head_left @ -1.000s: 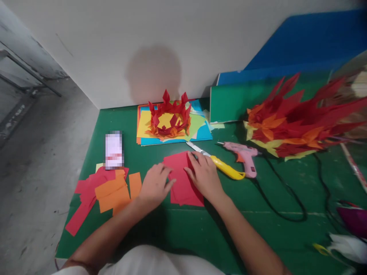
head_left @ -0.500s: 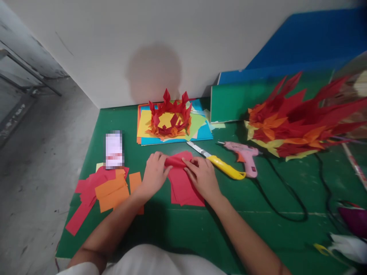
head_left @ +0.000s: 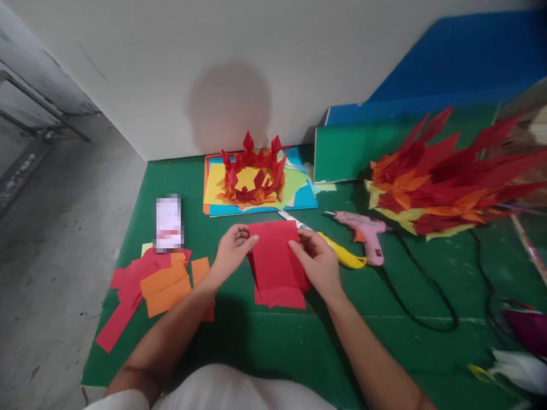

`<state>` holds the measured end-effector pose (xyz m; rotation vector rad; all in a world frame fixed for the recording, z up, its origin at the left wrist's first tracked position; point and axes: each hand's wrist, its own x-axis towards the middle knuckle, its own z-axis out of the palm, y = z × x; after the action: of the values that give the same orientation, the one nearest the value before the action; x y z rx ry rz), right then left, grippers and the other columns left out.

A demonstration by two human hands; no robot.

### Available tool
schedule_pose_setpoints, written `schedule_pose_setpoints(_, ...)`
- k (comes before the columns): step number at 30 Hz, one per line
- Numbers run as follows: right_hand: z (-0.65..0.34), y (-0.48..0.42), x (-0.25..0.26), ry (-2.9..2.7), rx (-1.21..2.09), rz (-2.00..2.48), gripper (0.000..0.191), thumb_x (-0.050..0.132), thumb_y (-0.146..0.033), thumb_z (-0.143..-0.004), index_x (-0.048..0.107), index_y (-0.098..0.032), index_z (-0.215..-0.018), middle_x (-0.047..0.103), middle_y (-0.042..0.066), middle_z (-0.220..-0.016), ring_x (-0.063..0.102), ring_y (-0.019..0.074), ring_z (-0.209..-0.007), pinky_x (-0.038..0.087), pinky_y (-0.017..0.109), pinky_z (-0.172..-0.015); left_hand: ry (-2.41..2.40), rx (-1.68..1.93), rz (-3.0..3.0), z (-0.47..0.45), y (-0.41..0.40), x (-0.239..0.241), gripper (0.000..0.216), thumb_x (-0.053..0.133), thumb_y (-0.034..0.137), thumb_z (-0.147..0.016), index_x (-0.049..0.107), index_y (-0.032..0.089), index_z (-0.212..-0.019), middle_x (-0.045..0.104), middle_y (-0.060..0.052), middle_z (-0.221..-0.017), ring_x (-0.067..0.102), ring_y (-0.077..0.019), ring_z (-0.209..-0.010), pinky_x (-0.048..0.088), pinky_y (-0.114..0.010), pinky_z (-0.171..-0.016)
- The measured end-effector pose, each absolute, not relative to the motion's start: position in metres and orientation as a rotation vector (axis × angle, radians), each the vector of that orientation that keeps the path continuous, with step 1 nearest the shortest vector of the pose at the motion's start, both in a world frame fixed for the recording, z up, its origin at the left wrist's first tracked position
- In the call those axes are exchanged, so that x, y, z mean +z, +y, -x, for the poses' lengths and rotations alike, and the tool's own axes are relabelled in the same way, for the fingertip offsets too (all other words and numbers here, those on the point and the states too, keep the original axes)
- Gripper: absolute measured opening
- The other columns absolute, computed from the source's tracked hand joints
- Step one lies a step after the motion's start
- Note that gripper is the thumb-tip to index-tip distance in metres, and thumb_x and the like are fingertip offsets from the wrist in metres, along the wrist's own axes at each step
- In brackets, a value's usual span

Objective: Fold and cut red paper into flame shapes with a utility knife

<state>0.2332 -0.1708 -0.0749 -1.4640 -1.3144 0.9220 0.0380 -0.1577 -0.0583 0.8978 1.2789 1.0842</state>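
Green tabletop fills the scene, with a spiky red-and-orange paper flame at its right and a red paper crown on coloured sheets by the wall. At centre, a red paper sheet is held just above a pile of red sheets. The left hand pinches its left edge, the right hand its right. A pink glue gun lies near.

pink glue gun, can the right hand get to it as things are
Probably yes: the pink glue gun lies just beyond the right hand, with only the flat yellow knife between them. That hand is pinching the red sheet, though, so it would have to let go first.
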Motion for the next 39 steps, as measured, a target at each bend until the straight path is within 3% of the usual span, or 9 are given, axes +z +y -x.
schedule_pose_setpoints(6, -0.229, -0.177, -0.068, -1.643, 0.499, 1.351, 0.011, 0.06, -0.025, -0.083, 0.066, -0.023, -0.093, 0.067, 0.004, -0.088, 0.062, 0.0184, -0.082, 0.051, 0.035, -0.075, 1.281, 1.283, -0.915, -0.038, -0.159, -0.066, 0.029, 0.073, 0.03, -0.07, 0.048, 0.02, -0.083, 0.056, 0.004, -0.075, 0.059, -0.0079, -0.068, 0.049, -0.021, -0.067)
schedule_pose_setpoints(13, -0.227, -0.18, -0.063, -2.011, 0.244, 1.077, 0.028, 0.054, -0.012, -0.084, 0.069, -0.028, -0.102, 0.067, 0.005, -0.095, 0.062, 0.0161, -0.086, 0.051, 0.031, -0.073, 1.38, 1.188, -1.009, -0.037, -0.159, -0.066, 0.021, 0.066, 0.037, -0.074, 0.068, 0.017, -0.08, 0.068, -0.005, -0.089, 0.063, -0.0156, -0.082, 0.051, -0.029, -0.078)
schedule_pose_setpoints(16, -0.228, -0.182, -0.064, -2.117, 0.181, 1.035, 0.033, 0.052, -0.011, -0.085, 0.07, -0.029, -0.106, 0.067, 0.006, -0.095, 0.061, 0.0161, -0.088, 0.05, 0.031, -0.075, 1.393, 1.209, -1.035, -0.038, -0.16, -0.064, 0.024, 0.064, 0.041, -0.077, 0.069, 0.017, -0.078, 0.067, -0.006, -0.089, 0.063, -0.016, -0.084, 0.051, -0.029, -0.078)
schedule_pose_setpoints(20, -0.229, -0.183, -0.065, -2.221, 0.196, 1.075, 0.033, 0.048, -0.014, -0.088, 0.07, -0.031, -0.107, 0.068, 0.006, -0.099, 0.061, 0.0167, -0.091, 0.051, 0.032, -0.079, 1.374, 1.207, -1.013, -0.038, -0.161, -0.061, 0.023, 0.073, 0.037, -0.068, 0.068, 0.017, -0.079, 0.066, -0.004, -0.09, 0.062, -0.0132, -0.077, 0.052, -0.027, -0.074)
schedule_pose_setpoints(27, -0.229, -0.183, -0.053, -2.241, 0.391, 1.073, 0.023, 0.053, -0.027, -0.089, 0.073, -0.03, -0.098, 0.069, 0.006, -0.098, 0.062, 0.0183, -0.091, 0.052, 0.035, -0.079, 1.287, 1.142, -0.789, -0.039, -0.161, -0.062, 0.031, 0.08, 0.028, -0.059, 0.066, 0.015, -0.084, 0.067, -0.002, -0.082, 0.06, -0.0099, -0.07, 0.051, -0.024, -0.069)
schedule_pose_setpoints(31, -0.231, -0.176, -0.043, -1.925, 0.749, 1.204, 0.026, 0.057, -0.041, -0.086, 0.07, -0.027, -0.104, 0.068, 0.007, -0.103, 0.063, 0.021, -0.096, 0.05, 0.038, -0.086, 1.194, 1.148, -0.729, -0.04, -0.161, -0.062, 0.035, 0.081, 0.029, -0.058, 0.064, 0.016, -0.085, 0.066, -0.001, -0.082, 0.06, -0.01, -0.071, 0.051, -0.025, -0.071)
schedule_pose_setpoints(35, -0.231, -0.16, -0.039, -1.648, 1.31, 1.344, 0.04, 0.052, -0.053, -0.085, 0.067, -0.021, -0.103, 0.07, 0.007, -0.091, 0.064, 0.0195, -0.079, 0.052, 0.033, -0.071, 1.129, 1.174, -0.753, -0.042, -0.162, -0.061, 0.04, 0.083, 0.028, -0.056, 0.059, 0.016, -0.086, 0.063, 0.0, -0.082, 0.059, -0.0085, -0.072, 0.05, -0.024, -0.075)
schedule_pose_setpoints(39, -0.223, -0.151, -0.041, -1.647, 1.531, 1.409, 0.04, 0.062, -0.058, -0.075, 0.066, -0.019, -0.076, 0.063, 0.0, -0.068, 0.055, 0.0147, -0.061, 0.044, 0.027, -0.056, 1.153, 1.178, -0.801, -0.043, -0.162, -0.061, 0.044, 0.084, 0.029, -0.053, 0.053, 0.018, -0.082, 0.059, 0.003, -0.078, 0.057, -0.0075, -0.069, 0.05, -0.023, -0.072)
